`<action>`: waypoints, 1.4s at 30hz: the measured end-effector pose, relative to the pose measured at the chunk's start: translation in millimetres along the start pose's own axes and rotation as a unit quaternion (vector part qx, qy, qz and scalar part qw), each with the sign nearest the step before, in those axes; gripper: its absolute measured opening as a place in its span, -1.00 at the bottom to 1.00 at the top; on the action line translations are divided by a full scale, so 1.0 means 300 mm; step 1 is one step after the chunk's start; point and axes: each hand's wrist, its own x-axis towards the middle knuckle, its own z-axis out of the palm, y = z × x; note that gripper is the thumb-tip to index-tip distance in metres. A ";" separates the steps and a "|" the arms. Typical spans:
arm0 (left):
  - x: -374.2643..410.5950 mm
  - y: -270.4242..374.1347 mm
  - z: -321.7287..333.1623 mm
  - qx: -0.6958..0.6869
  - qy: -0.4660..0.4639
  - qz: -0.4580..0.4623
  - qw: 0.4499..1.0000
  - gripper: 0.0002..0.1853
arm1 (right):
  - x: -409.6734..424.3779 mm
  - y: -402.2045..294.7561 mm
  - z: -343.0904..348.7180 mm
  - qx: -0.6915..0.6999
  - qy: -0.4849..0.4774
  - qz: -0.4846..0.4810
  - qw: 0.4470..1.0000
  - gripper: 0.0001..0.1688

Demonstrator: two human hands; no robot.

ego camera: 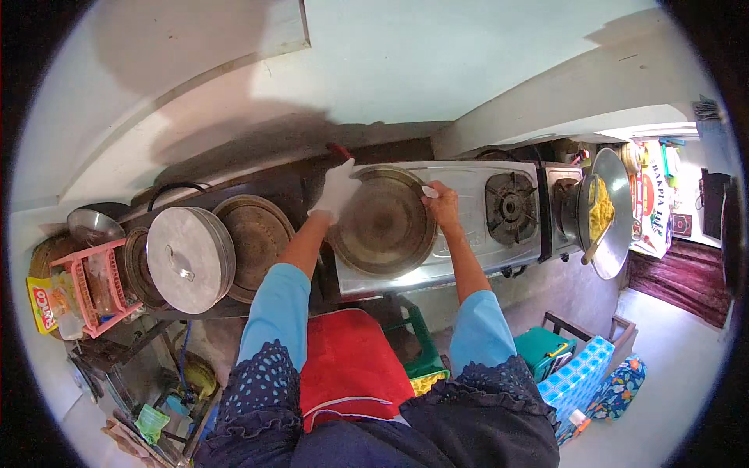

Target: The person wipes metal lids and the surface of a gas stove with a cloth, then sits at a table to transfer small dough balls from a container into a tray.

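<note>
A round, dark metal pan (383, 225) lies over the left part of a steel gas stove (453, 234). My left hand (336, 190), wrapped in a white cloth or glove and slightly blurred, is at the pan's upper left edge; whether its fingers grip is unclear. The fingers of my right hand (442, 205) pinch the pan's right rim, with a small white piece between them and the metal. To the right of that hand, the stove's burner (511, 207) is uncovered. Left of my left forearm sits another round brown pan (254, 245), partly behind a lidded aluminium pot (184, 260).
At the right, a large wok (617, 205) on a second stove holds yellow food (600, 210) and a wooden-handled utensil (597, 243). A pink plastic basket (82, 292) stands far left. Below are a green plastic stool (418, 339) and a green box (541, 351). A wall rises behind the stove.
</note>
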 end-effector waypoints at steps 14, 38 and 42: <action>0.059 0.017 0.014 0.110 -0.049 -0.033 0.992 -0.31 | 0.042 -0.003 0.008 -0.065 -0.002 -0.047 0.997 -0.63; 0.114 0.021 -0.007 -0.063 -0.120 -0.004 0.991 -0.25 | -0.573 -0.165 0.189 0.437 0.287 0.386 0.760 -0.63; 0.169 0.046 0.021 -0.061 -0.188 -0.007 0.980 -0.26 | -0.568 -0.156 0.198 0.445 0.291 0.395 0.749 -0.68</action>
